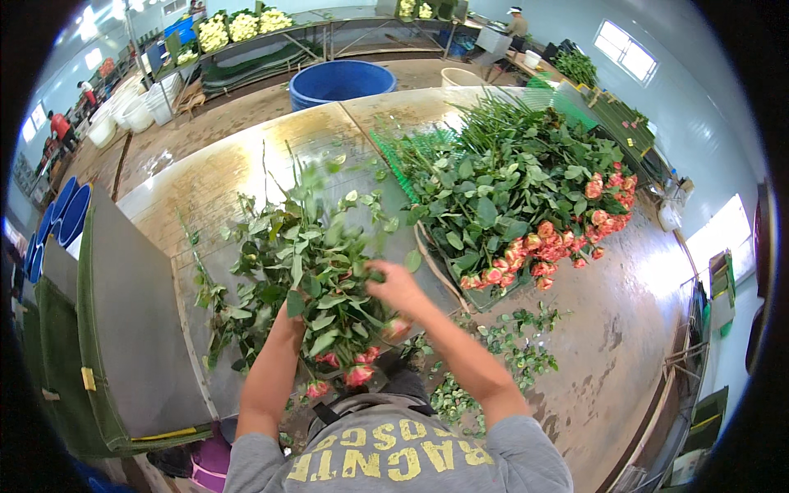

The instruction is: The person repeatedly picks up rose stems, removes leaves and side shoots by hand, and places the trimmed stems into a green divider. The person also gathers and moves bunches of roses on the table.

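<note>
Several leafy rose stems (320, 271) lie over the near edge of the metal table (216, 166), their pink and red blooms (359, 374) toward my body. My left hand (294, 308) is at the left side of these stems, its fingers largely hidden by leaves, so its grip cannot be made out. My right hand (389, 285) is at the bunch's right side, fingers curled at the foliage, just above a pink-orange rose (396, 327). To the right, a large pile of roses (493, 185) with orange-pink blooms rests on green netting (394, 161).
A grey upright panel (138, 296) borders the table at left. Beyond the table stand a large blue tub (342, 83) and a cream bucket (462, 77). Cut leaves (511, 345) litter the floor at my right. Other people (61, 126) work far off.
</note>
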Motion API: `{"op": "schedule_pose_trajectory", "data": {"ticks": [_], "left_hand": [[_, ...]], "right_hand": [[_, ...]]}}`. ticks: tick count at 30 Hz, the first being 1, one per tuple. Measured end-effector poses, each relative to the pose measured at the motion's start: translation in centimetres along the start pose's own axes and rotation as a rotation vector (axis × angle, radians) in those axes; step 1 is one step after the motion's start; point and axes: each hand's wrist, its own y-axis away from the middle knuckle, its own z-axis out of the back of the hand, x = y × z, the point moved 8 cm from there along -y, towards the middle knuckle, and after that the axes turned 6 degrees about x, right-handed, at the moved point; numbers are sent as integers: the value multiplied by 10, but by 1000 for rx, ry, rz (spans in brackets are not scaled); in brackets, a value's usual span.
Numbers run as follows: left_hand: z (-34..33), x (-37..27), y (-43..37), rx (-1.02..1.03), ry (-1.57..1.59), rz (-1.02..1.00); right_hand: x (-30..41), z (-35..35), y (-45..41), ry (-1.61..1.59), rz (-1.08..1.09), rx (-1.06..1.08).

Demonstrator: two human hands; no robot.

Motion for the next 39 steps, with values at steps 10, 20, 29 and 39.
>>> {"op": "schedule_pose_trajectory", "data": {"ticks": [10,20,29,39], "left_hand": [[82,14,6,18,-103,17],[-52,-116,122,-263,258,-330],[3,-178,158,-187,70,-386],[8,-206,223,-224,-115,-437]], "right_hand": [[-34,-17,-38,-330,114,-52],[-46,-128,-61,170,-32,129],[16,-191,-36,392,-58,178],[-26,-185,-63,-213,104,70]]}}
